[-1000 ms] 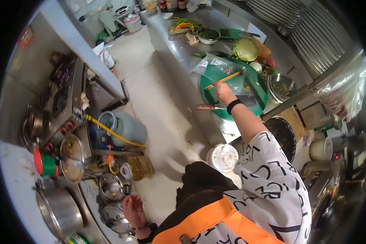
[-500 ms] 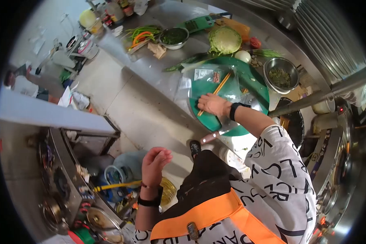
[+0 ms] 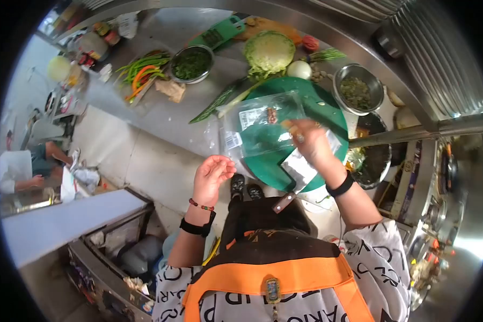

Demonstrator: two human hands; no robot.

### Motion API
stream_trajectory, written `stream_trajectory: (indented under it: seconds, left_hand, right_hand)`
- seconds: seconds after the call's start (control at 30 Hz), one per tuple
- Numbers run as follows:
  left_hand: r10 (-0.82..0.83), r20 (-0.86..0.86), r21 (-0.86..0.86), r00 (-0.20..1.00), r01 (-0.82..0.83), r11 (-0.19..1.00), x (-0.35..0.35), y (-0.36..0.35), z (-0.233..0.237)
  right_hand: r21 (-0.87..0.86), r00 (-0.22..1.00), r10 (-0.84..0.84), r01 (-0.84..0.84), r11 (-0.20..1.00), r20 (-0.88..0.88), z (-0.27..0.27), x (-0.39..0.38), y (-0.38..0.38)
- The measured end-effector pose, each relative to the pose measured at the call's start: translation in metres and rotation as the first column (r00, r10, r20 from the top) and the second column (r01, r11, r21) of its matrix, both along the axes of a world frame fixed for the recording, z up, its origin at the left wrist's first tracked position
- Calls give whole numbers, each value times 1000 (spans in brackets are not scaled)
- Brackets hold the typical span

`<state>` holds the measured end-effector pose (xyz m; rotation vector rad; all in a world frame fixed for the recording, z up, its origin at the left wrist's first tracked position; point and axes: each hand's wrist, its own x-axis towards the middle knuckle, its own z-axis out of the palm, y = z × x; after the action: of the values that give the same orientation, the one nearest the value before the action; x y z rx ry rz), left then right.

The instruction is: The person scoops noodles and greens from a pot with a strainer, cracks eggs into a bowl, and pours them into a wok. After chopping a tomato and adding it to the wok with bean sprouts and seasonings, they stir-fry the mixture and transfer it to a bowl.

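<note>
My left hand (image 3: 213, 174) is raised in front of the round green cutting board (image 3: 263, 166), fingers loosely curled and apart, with nothing in them. Over the board hovers my right hand (image 3: 311, 140), blurred, its fingers drawn together around a small yellowish thing that I cannot make out. Beneath and beside it lies a clear plastic bag (image 3: 260, 137) with a white label and some small reddish-brown pieces (image 3: 272, 115) inside. A cleaver (image 3: 301, 167) rests on the board, its brown handle (image 3: 284, 202) sticking out over the near edge.
Behind the board sit a cut cabbage (image 3: 268, 53), a white onion (image 3: 299, 70) and a bowl of chopped greens (image 3: 191, 63). Another metal bowl (image 3: 357, 92) stands to the right, above a black-lined bin (image 3: 378, 155). A person (image 3: 21, 172) is at far left.
My right hand has lifted off the board and moved right; the chopsticks it touched no longer show. My left hand has come up toward the board. The view has shifted.
</note>
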<state>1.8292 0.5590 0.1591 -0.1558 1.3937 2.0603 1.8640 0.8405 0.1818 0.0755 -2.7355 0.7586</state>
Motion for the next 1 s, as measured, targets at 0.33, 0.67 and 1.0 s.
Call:
stream_trajectory:
  seconds: [0.33,0.67,1.0]
  left_hand:
    - [-404,3,-15,915,404,915,-48,49,-16]
    - [-516,19,-30,856,517,856,-63,56,-20]
    - [-669,-282,-388,688,556,735,-100,110,-38]
  right_hand:
    - [127,856,-376,354,926,354,-76,-6,99]
    - [91,871,-331,320,943,364,-97,-16,111]
    - [-11,898,-315,334,943,309,-48,-22,56]
